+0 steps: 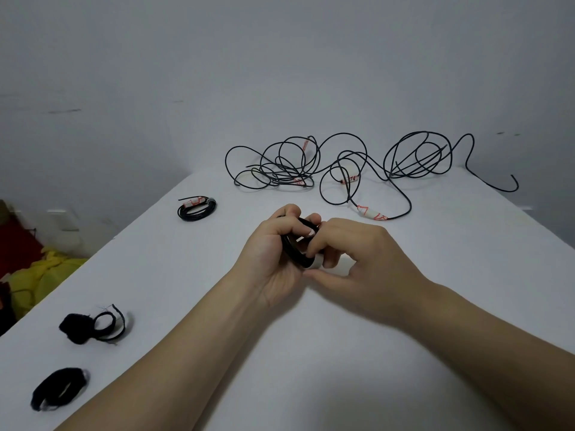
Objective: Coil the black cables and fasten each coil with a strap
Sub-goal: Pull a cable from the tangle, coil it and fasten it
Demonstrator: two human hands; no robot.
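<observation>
Over the middle of the white table, my left hand (273, 253) grips a small coil of black cable (292, 248). My right hand (357, 253) pinches a grey-white strap (315, 262) at the coil's lower edge, fingers pressed against my left hand. Much of that coil is hidden inside my fingers. Loose black cables (342, 163) with white, red-marked tags lie tangled at the far side of the table. A finished coil (196, 207), bound with a strap, rests at the far left.
Two loose black straps lie near the table's left front edge: one curled open (93, 326), one folded (59, 388). The table's left edge (93, 259) drops to a floor with yellow and red items (46, 272). A grey wall stands behind.
</observation>
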